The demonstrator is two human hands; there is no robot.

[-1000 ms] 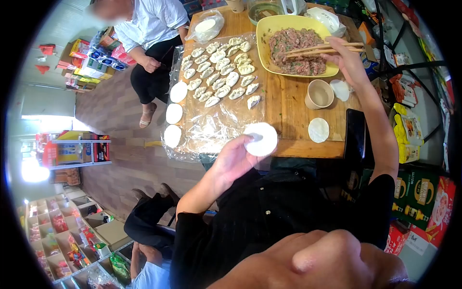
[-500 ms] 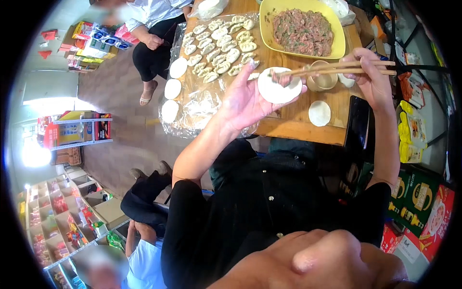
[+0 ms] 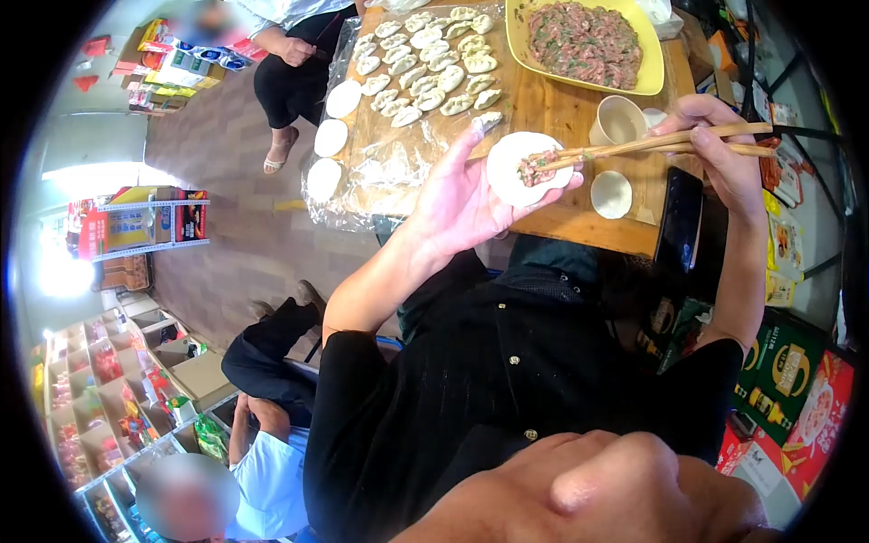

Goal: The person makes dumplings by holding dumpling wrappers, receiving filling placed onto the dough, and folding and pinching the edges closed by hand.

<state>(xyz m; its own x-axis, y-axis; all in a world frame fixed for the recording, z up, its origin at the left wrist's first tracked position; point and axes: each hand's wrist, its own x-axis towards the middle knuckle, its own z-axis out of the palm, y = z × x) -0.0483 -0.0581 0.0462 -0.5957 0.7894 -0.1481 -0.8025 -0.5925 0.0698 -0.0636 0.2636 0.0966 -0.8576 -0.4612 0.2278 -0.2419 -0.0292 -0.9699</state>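
Observation:
On my left hand [image 3: 457, 204] lies a round white wrapper [image 3: 509, 187], resting on the palm and fingers with the thumb raised beside it. A small lump of meat filling [image 3: 538, 169] sits on the wrapper, touched by the chopsticks' tips. My right hand [image 3: 721, 154] is closed around the wooden chopsticks [image 3: 665, 143]. Beyond the hands is a yellow bowl [image 3: 654, 68] of green-flecked meat filling [image 3: 584, 45]. Several folded dumplings [image 3: 425, 68] rest on plastic film to the left, with flat wrappers [image 3: 331, 138] along its left edge. Another wrapper [image 3: 612, 195] lies near the table's front edge.
A paper cup [image 3: 620, 120] stands on the wooden table [image 3: 579, 224] below the bowl, and a dark phone [image 3: 679, 217] lies at its right edge. One person [image 3: 294, 54] sits across at upper left; another [image 3: 272, 471] is at lower left. Boxes stand at right.
The chopsticks have come from the bowl to the wrapper with filling, which now lies on it. My left hand has turned palm up under the wrapper. The table has shifted upward in view.

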